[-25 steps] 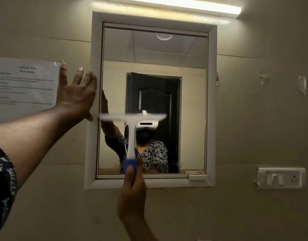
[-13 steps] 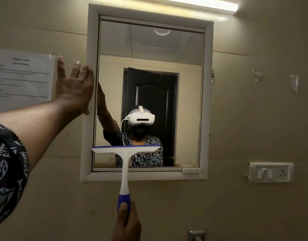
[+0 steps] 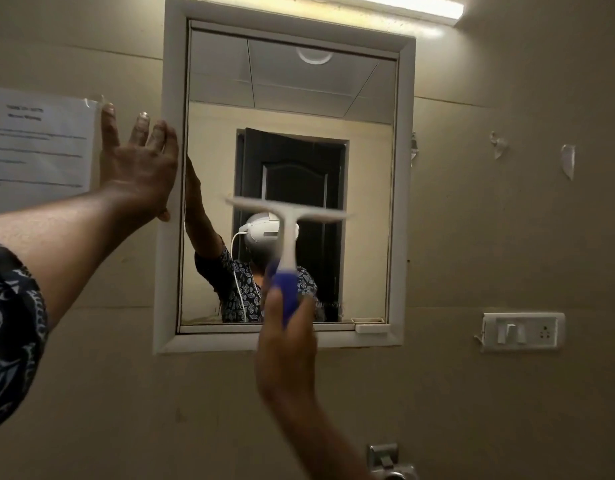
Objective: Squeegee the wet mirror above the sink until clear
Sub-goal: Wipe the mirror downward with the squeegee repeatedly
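Observation:
A mirror (image 3: 361, 168) in a white frame (image 3: 405, 202) hangs on the beige wall. My right hand (image 3: 287, 344) grips the blue handle of a white squeegee (image 3: 288, 216). Its blade lies across the middle of the glass, tilted slightly down to the right and blurred by motion. My left hand (image 3: 139, 164) presses flat, fingers spread, on the left side of the frame and the wall beside it. The glass reflects a person with a white headset and a dark door.
A printed paper sheet (image 3: 39, 147) is taped to the wall left of the mirror. A white switch and socket plate (image 3: 522, 331) sits at lower right. A tube light (image 3: 403, 5) runs above the mirror. A metal fitting (image 3: 385, 459) shows at the bottom edge.
The squeegee went down to the mirror's bottom edge, then came back up to mid-height and shifted right. My left hand stayed on the frame.

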{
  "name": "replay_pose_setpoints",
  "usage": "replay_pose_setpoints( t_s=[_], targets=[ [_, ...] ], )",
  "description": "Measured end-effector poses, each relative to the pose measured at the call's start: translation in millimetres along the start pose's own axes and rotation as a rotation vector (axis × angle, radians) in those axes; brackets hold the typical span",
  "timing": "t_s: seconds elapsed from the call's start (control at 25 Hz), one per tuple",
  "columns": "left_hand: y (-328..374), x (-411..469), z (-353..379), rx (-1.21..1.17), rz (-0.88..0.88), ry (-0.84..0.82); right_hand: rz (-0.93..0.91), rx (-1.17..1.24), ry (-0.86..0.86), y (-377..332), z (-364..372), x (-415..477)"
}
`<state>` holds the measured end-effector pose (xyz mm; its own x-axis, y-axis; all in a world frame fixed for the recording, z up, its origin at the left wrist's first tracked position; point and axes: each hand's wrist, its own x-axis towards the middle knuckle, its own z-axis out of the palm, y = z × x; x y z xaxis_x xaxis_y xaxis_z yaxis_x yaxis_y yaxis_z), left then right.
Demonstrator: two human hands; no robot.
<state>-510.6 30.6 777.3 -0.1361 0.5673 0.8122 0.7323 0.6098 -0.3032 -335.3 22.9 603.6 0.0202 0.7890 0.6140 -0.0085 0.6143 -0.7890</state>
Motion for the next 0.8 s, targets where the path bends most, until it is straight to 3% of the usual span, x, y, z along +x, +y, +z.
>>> replay_pose_setpoints(
  t_s=[0.28, 0.56, 0.8],
  targets=[
    [0, 8, 12, 0.007, 0.011, 0.002, -0.502, -0.357, 0.2, -121, -44, 132],
    [-1, 7, 11, -0.023, 0.023, -0.016, -0.412, -0.673, 0.21, -142, -57, 176],
    [0, 6, 9, -0.049, 0.013, -0.015, -0.478, -0.665, 0.17, -64, -70, 123]
  ],
)
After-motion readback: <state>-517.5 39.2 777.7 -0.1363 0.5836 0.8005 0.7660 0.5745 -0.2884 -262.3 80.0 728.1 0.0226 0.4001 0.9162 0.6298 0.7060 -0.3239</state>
